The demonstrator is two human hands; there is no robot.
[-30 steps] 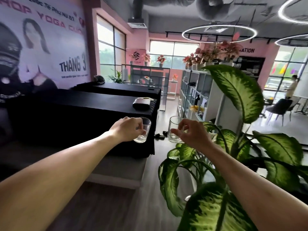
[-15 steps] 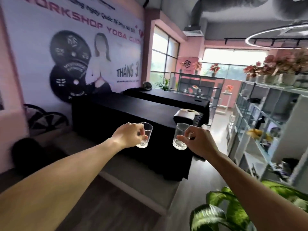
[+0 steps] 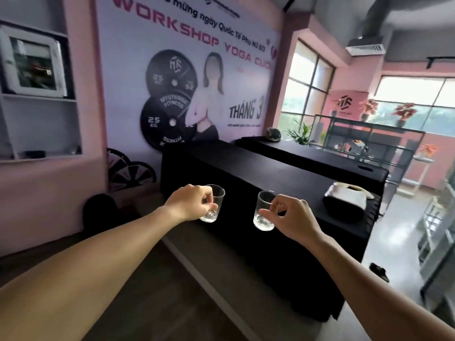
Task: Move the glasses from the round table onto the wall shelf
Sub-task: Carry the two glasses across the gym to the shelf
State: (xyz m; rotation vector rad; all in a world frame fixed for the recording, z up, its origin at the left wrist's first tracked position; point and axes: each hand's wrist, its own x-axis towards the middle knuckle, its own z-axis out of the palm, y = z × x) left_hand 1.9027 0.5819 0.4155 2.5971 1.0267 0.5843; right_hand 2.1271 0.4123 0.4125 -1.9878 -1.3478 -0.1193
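Both forearms extend from the lower corners of the frame toward its centre. The left hand [image 3: 190, 203] grasps a clear glass [image 3: 213, 204] with curled fingers around its side; the right hand [image 3: 288, 217] pinches a second clear glass [image 3: 264, 212] at its rim and side. Both glasses are held upright in the air, near each other but apart, in front of the near edge of a black-draped table [image 3: 270, 173]. Open dark floor [image 3: 147, 291] lies below the arms at lower centre; a pale floor strip [image 3: 394, 242] runs along the table's right end. On the table at right centre rests a dark box with a white top [image 3: 347, 200]. A second black table [image 3: 320, 153] stands behind the first. On the far wall hangs a workshop banner [image 3: 187, 70]. At the upper left of the frame the wall shelf [image 3: 37, 99] stands recessed in the pink wall.

Compared with the earlier frames, the view has swung leftward: the large-leafed plant has left the frame, and the wall shelf has entered it. The grasp on both glasses is unchanged.
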